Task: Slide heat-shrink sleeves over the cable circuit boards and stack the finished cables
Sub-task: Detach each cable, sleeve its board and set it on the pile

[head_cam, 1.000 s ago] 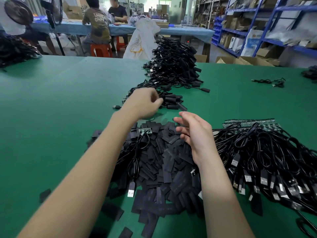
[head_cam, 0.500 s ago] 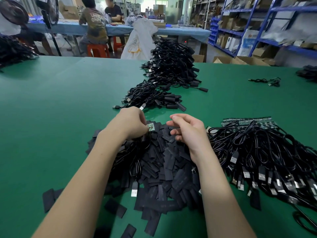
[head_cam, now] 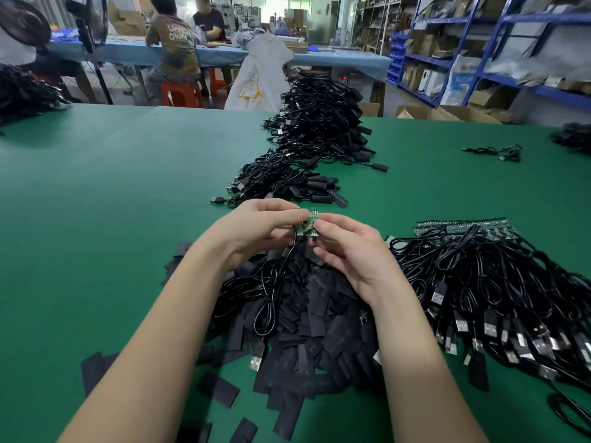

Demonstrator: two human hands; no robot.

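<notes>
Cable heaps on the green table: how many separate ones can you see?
5, one may be hidden: unsleeved heap right of the hands, finished heap just ahead, bigger heap behind it, one at the far left edge, one at the far right edge.

Only one bit of lettering comes through: pale capitals on the back of the brown shirt [head_cam: 174,38] of a seated person, reading roughly "UN…" over "OWN…", the rest lost in folds; shelf boxes and the white bag [head_cam: 256,81] carry marks too blurred to read
</notes>
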